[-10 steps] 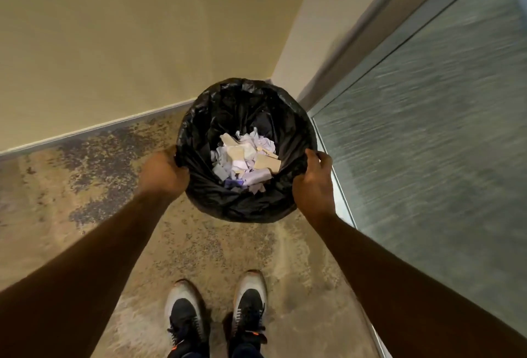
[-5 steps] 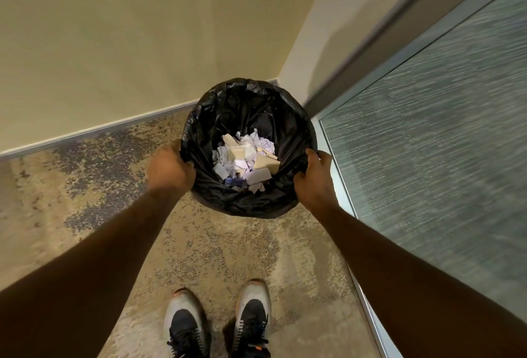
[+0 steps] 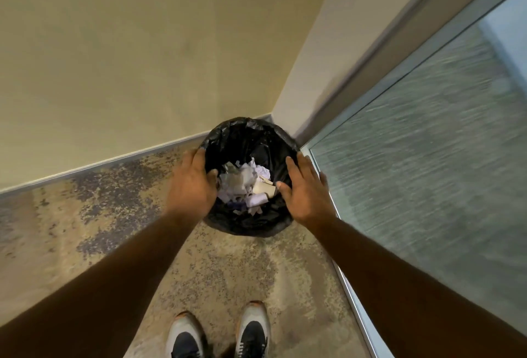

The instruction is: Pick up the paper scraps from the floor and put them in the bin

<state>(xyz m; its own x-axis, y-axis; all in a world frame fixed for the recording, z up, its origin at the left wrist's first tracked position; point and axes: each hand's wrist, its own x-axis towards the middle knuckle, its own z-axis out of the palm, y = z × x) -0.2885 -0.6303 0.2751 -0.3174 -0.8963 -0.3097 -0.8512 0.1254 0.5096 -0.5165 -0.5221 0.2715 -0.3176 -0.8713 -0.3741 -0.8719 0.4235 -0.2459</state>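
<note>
I have both arms stretched down, left hand (image 3: 191, 186) and right hand (image 3: 306, 191) spread palm-down, fingers open over the bin (image 3: 251, 222) rim; paper scraps (image 3: 245, 183) lie inside, on the floor (image 3: 114, 229) corner.

The floor (image 3: 233, 269) was mottled tan concrete with dark, worn patches off to the left of the left hand (image 3: 191, 186). A bin (image 3: 248, 223) lined with black plastic stood on it in the corner, between the left hand and the right hand (image 3: 306, 191). Nearer the person than both hands, two shoes (image 3: 219, 335) stood side by side on the floor.
</note>
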